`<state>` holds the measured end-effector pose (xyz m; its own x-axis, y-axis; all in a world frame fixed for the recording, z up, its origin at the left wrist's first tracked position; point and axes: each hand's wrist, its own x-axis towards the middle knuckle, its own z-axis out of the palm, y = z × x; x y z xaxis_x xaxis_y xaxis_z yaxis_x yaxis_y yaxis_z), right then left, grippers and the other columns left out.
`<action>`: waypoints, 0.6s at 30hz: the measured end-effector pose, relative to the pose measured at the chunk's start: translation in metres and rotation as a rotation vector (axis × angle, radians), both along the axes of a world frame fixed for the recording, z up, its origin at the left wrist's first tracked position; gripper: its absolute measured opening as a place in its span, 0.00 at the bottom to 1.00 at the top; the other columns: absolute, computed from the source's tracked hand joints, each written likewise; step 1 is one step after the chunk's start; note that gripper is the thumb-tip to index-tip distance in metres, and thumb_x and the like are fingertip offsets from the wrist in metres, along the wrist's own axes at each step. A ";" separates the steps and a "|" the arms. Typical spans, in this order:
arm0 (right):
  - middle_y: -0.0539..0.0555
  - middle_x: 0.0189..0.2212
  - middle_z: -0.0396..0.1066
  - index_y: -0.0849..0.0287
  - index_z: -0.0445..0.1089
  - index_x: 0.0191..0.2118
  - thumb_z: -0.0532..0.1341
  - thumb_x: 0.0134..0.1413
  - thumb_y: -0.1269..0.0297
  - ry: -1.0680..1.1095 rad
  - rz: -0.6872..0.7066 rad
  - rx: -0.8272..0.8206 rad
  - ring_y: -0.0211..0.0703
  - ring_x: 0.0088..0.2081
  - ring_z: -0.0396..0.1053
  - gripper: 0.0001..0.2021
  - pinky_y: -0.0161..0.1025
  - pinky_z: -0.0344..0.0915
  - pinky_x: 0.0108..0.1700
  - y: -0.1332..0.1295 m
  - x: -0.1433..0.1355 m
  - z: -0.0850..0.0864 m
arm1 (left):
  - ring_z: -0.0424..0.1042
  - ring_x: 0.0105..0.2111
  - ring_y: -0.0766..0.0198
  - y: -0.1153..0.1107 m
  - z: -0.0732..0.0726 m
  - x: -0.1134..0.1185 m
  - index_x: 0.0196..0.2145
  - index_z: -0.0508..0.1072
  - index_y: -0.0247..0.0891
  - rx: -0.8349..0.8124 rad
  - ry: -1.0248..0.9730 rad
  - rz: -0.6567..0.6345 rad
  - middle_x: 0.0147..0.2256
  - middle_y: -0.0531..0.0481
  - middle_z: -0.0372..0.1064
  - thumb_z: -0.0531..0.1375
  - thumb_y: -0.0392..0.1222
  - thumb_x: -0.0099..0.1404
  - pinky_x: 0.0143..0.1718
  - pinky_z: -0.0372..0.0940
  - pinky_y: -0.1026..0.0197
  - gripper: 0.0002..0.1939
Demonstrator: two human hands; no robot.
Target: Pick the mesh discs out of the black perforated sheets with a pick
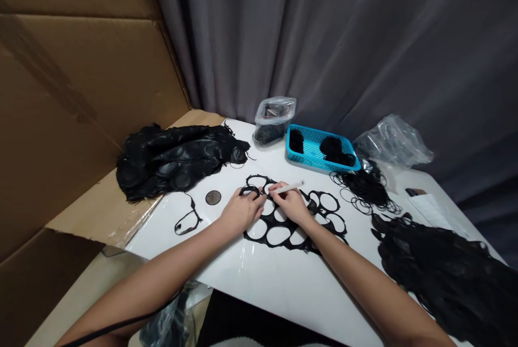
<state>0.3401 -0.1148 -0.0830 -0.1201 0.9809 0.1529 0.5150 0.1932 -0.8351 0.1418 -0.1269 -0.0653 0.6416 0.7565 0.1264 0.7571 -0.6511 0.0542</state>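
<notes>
A black rubber sheet with round holes [279, 244] lies flat on the white table. My left hand [243, 209] is at its upper left part, fingers bent and pressed together, with a black ring looped at the fingers; what the fingertips pinch is too small to tell. My right hand [289, 201] is closed on a white pen-like tool [293, 186], its tip pointing toward my left fingertips. A dark round disc [212, 197] lies left of my left hand, and a thin black scrap [189, 223] lies below it.
A heap of black rubber sheets [174, 161] is at the left by cardboard [81, 93]. Behind stand a clear bag [275, 115] and a blue basket [313, 152] holding black rings. Loose rings [366, 188], a plastic bag [396, 142] and another black pile [449, 271] are right.
</notes>
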 end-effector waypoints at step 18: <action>0.57 0.25 0.68 0.58 0.65 0.32 0.53 0.58 0.70 -0.514 -0.396 0.173 0.51 0.31 0.65 0.06 0.42 0.55 0.35 0.066 0.076 0.035 | 0.75 0.43 0.57 -0.002 0.004 0.000 0.56 0.69 0.40 -0.042 0.000 -0.018 0.54 0.43 0.72 0.55 0.40 0.71 0.46 0.57 0.54 0.16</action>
